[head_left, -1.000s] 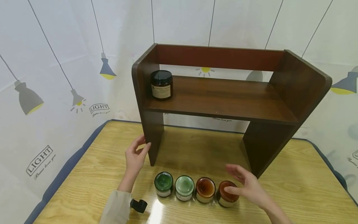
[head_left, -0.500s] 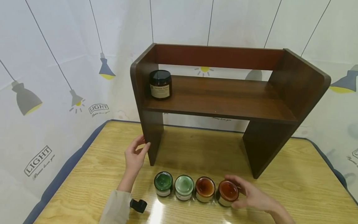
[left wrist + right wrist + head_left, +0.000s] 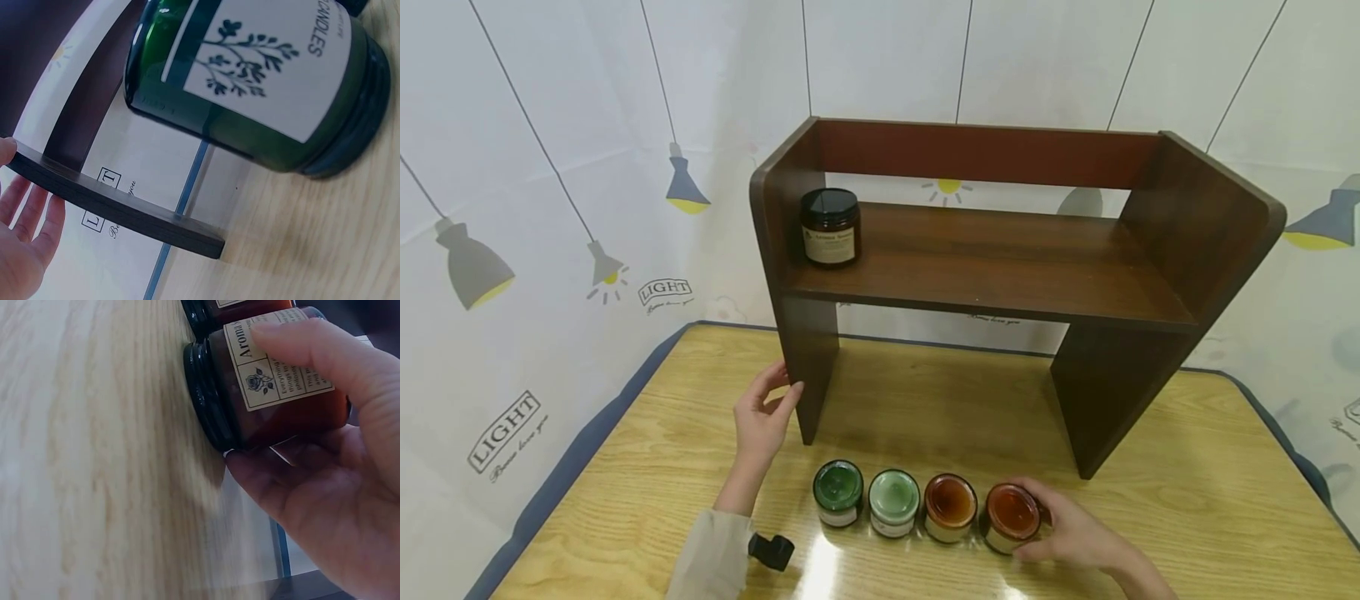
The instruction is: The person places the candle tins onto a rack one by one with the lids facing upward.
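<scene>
My right hand [image 3: 1071,533] holds the rightmost amber candle jar [image 3: 1012,512] around its side. In the right wrist view, the thumb lies on the label of this candle jar [image 3: 269,394] and the fingers curl behind; its black lid faces down against the table. With the thumb on one side and fingers on the other, my left hand [image 3: 762,429] grips the left side panel [image 3: 811,367] of a dark wooden shelf. Another amber candle jar [image 3: 951,504], a light green one [image 3: 894,500] and a dark green one [image 3: 838,492] stand in a row to the left.
A dark candle jar [image 3: 831,229] with a black lid stands upright at the left end of the shelf board [image 3: 1000,267]. The shelf stands on a wood-grain table [image 3: 647,467], with a lamp-patterned cloth [image 3: 625,75] behind. A black wrist camera [image 3: 771,551] sits by the left sleeve.
The right hand has come down from above the rightmost amber jar and closed around its right side. The left hand keeps its place on the shelf panel.
</scene>
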{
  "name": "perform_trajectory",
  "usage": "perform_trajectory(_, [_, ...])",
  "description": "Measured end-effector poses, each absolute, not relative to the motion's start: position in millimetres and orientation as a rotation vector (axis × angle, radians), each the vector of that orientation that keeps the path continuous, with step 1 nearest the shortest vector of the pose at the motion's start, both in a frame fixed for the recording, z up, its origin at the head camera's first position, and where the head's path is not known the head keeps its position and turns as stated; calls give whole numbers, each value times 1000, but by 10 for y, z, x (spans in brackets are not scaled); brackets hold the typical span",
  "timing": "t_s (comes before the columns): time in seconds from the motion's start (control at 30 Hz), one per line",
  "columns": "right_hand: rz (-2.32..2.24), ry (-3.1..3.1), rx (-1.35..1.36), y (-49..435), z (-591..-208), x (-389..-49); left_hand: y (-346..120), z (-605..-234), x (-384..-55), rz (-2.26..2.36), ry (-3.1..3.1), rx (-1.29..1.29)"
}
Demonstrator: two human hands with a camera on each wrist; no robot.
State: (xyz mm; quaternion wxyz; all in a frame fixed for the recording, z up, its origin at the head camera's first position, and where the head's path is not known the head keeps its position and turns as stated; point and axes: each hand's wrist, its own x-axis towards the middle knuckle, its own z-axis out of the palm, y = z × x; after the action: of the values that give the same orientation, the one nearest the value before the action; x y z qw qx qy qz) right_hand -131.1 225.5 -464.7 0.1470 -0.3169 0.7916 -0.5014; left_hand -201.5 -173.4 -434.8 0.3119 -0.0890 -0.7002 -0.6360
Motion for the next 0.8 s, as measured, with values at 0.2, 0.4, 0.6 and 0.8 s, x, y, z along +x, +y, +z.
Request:
perform_trajectory(0.2, [-1458,2302,-945,2244,-4675,-1318,-1745,-4356,-2012,-1685,-1849,-224])
perform_trajectory(0.4, [-1477,2361,-926,2237,-4695,-1299,-1727,-4302,-1989,-1681,-1855,-221])
perform_trajectory(0.6, [-1532,2516,-945,2230,-4643,-1301,-1674,-4126,-1878,-1671,-1874,-218])
perform_trajectory(0.8, [-1677,2612,-872,2164,-4481,-1299,-1699,-4203,-1933,-1675,-1843,-254])
